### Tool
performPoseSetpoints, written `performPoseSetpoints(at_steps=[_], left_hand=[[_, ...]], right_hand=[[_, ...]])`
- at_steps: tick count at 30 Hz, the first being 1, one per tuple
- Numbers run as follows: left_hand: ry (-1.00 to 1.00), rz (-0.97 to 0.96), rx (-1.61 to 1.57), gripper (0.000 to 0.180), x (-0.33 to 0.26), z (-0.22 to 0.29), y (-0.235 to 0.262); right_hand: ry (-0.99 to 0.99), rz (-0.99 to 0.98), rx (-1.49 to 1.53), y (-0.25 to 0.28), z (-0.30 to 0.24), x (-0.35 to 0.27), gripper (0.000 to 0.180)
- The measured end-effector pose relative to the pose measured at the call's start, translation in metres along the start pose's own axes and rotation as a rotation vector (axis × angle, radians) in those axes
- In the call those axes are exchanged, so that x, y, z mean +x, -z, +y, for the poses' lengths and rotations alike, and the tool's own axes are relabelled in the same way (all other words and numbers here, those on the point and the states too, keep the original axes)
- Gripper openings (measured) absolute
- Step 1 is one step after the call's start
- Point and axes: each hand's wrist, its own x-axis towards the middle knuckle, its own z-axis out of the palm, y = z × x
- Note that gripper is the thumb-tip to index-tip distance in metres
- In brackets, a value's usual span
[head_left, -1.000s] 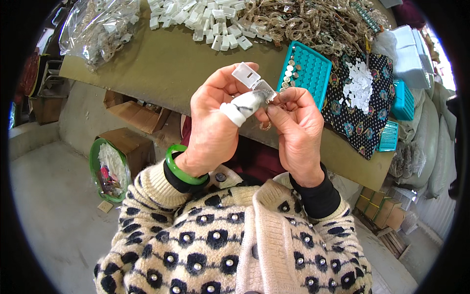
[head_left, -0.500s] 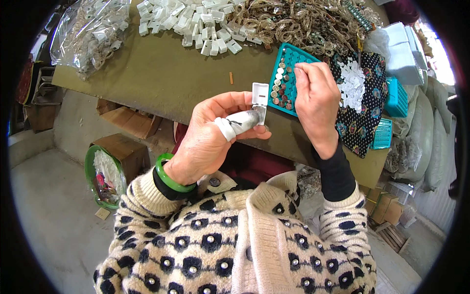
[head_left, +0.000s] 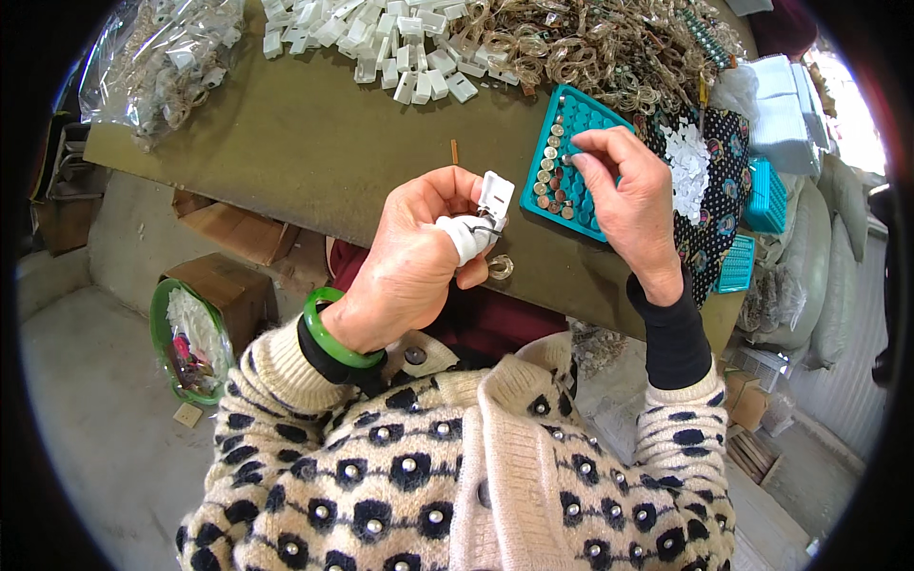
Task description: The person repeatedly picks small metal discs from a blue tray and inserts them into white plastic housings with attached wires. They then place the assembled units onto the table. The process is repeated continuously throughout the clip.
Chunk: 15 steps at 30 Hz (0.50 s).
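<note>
My left hand [head_left: 395, 257], its thumb wrapped in white cloth, is closed on a small white plastic battery case [head_left: 496, 193] with its lid raised. A small coil of clear wire [head_left: 500, 266] shows just below those fingers. Over the teal tray [head_left: 526, 197], my right hand [head_left: 628, 205] pinches a small silvery button cell [head_left: 567, 160] between thumb and forefinger. More button cells [head_left: 547, 164] stand in the round pockets on the tray's left side; the hand hides part of the right side.
White cases [head_left: 409, 48] are heaped at the table's far side, beside tangled wire coils [head_left: 590, 48]. White pieces [head_left: 687, 167] lie on dark patterned cloth at right, near more teal trays [head_left: 764, 195]. A clear bag [head_left: 157, 71] sits far left; a green basket [head_left: 160, 333] stands on the floor.
My right thumb and forefinger have lowered toward the tray, and a cell now shows between them. The case in my left hand has tilted, its thumb has drawn back, and the wire coil has come into view.
</note>
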Motion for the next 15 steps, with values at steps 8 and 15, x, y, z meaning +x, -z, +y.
performPoseSetpoints(at_steps=[8, 15], left_hand=[[0.006, 0.019, 0.007, 0.011, 0.004, -0.001, 0.001], [-0.041, -0.146, -0.035, 0.005, 0.007, -0.005, 0.012]], right_hand=[[0.127, -0.080, -0.202, -0.009, 0.000, -0.002, 0.013], [0.144, -0.155, -0.169, 0.000, 0.001, -0.003, 0.010]])
